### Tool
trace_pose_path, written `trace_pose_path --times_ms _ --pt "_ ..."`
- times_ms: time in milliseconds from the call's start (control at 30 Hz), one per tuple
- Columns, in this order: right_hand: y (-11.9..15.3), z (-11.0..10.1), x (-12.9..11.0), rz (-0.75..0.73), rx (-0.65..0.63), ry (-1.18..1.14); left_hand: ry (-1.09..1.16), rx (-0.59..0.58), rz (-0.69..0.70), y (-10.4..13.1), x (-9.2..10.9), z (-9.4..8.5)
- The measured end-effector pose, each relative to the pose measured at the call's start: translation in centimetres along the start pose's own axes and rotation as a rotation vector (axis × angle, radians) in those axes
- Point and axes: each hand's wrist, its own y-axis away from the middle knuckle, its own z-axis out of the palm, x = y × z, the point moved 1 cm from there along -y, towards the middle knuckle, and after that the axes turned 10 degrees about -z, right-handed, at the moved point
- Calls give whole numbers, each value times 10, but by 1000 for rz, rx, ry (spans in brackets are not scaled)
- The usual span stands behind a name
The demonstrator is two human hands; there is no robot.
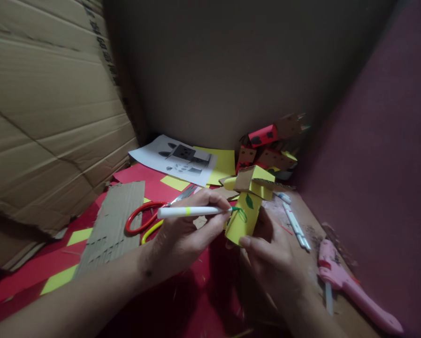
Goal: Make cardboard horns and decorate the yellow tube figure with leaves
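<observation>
My left hand point(192, 225) is closed round a white marker pen point(175, 212) with a yellow band. Its green tip touches a yellow paper tube figure point(240, 225), where a green leaf outline shows just below a filled-in green leaf. The figure has a box-shaped cardboard and yellow paper head point(254, 182) on top and leans a little to the right. My right hand point(271, 246) grips the tube from its right side, thumb near the lower end. Part of the tube's back is hidden by my fingers.
Red-and-yellow-handled scissors point(150, 218) lie by a cardboard strip point(108, 225) on red paper. Behind are a printed sheet point(182, 159) and several red and cardboard figures point(264, 136). White markers point(294, 225) and a pink glue gun point(351, 286) lie right. A large cardboard panel point(51, 108) stands left.
</observation>
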Motion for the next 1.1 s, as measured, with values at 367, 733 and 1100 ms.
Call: trace_pose_path --times_ms 367,733,1100 --pt "-1 0 1 -9 13 -32 -25 4 28 0 0 0" --pt "0 1 0 -6 -2 -34 -29 10 22 1 -2 0" --pt "-2 -2 2 -21 23 -34 -72 -18 58 0 2 -2"
